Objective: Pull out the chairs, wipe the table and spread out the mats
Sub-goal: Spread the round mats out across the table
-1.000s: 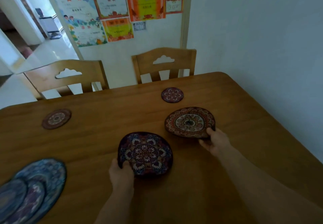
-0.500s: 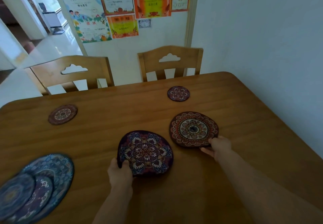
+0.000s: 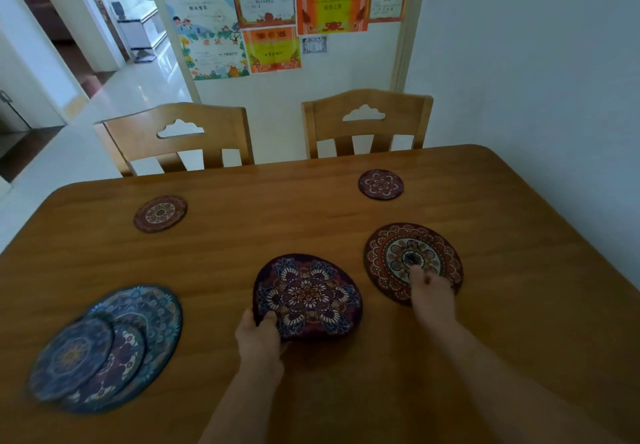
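A dark purple round mat point(image 3: 308, 296) lies in the middle of the wooden table point(image 3: 242, 236). My left hand point(image 3: 258, 339) pinches its near left edge, thumb on top. To its right lies a red round mat point(image 3: 398, 253); my right hand point(image 3: 429, 296) rests on its near part with fingers stretched toward its centre. Two small coasters lie farther back: a red coaster point(image 3: 160, 213) at the left and a dark red coaster point(image 3: 380, 184) at the right. A stack of blue mats point(image 3: 110, 346) sits at the near left.
Two wooden chairs stand at the table's far side, the left chair point(image 3: 173, 139) and the right chair point(image 3: 367, 121). A white wall point(image 3: 536, 80) runs close along the table's right edge. Posters hang on the far wall, and a hallway opens at the left.
My right hand let go of the red mat's near edge and now lies flat on top of it. The red mat has settled flat on the table. My left hand keeps its grip.
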{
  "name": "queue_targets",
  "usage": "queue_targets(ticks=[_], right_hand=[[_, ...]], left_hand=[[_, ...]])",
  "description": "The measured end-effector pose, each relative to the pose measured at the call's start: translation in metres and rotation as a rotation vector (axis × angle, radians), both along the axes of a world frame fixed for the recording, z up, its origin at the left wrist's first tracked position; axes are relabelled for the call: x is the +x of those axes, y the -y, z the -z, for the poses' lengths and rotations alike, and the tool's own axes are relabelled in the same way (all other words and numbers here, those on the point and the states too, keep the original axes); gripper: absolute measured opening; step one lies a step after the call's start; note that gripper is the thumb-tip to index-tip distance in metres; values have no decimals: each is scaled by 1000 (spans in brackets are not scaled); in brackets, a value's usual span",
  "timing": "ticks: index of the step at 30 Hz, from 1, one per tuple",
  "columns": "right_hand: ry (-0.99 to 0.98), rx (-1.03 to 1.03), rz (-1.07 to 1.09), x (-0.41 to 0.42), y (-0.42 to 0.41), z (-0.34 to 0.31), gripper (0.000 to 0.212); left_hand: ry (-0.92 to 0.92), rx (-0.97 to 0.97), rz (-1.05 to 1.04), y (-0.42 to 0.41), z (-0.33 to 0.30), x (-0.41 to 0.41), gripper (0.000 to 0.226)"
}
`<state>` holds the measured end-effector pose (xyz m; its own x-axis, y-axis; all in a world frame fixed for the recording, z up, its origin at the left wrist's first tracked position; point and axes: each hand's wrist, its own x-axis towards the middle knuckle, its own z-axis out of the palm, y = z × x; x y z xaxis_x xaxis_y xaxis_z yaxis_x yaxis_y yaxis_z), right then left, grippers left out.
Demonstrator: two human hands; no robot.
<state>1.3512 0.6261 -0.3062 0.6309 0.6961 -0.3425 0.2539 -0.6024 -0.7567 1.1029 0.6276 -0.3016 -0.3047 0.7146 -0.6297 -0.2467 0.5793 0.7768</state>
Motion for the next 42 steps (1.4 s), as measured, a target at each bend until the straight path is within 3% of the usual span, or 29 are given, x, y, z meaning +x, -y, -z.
queue_targets(ticks=[3, 5, 8, 12, 14, 16, 20, 23, 26, 29, 34, 39, 40, 42], right_hand=[[-206, -263, -339, -51, -5, -18, 71], [-400, -378, -447, -77, -9, -28, 64], [-614, -224, -401, -103, -19, -30, 32], [-667, 7, -283, -130, -43, -27, 25], [-712, 34, -178, -145, -56, -24, 22], [-727, 1, -91, -153, -65, -18, 24], [-654, -122, 38, -167, -72, -3, 22], [-569, -111, 59, -170, -73, 2, 15], [-474, -104, 60, -170, -73, 5, 10], [-412, -122, 79, -175, -73, 3, 7], [-337, -130, 101, -179, -68, 8, 14], [-33, -177, 62, -187, -55, 5, 55], [0, -156, 48, -192, -49, -1, 52], [49, -32, -47, -207, -40, -8, 27]], left_hand=[[66, 3, -40, -3, -9, -10, 40], [73, 10, -51, -7, -12, -20, 40], [35, 67, -50, -14, -11, -41, 37], [90, 185, -7, -24, -20, -69, 33], [149, 229, 1, -30, -24, -84, 33], [82, 248, 28, -34, -24, -97, 36], [-385, 209, 58, -31, -13, -148, 34], [-608, 146, 7, -20, -2, -195, 37], [-834, -59, -67, -10, 1, -231, 47], [-772, -215, -149, -2, 3, -256, 65], [-689, -240, -194, 0, 8, -269, 81], [-609, -237, -261, -2, 14, -289, 84], [-613, -239, -250, -1, 16, -292, 81], [-634, -227, -221, 1, 17, -294, 68]])
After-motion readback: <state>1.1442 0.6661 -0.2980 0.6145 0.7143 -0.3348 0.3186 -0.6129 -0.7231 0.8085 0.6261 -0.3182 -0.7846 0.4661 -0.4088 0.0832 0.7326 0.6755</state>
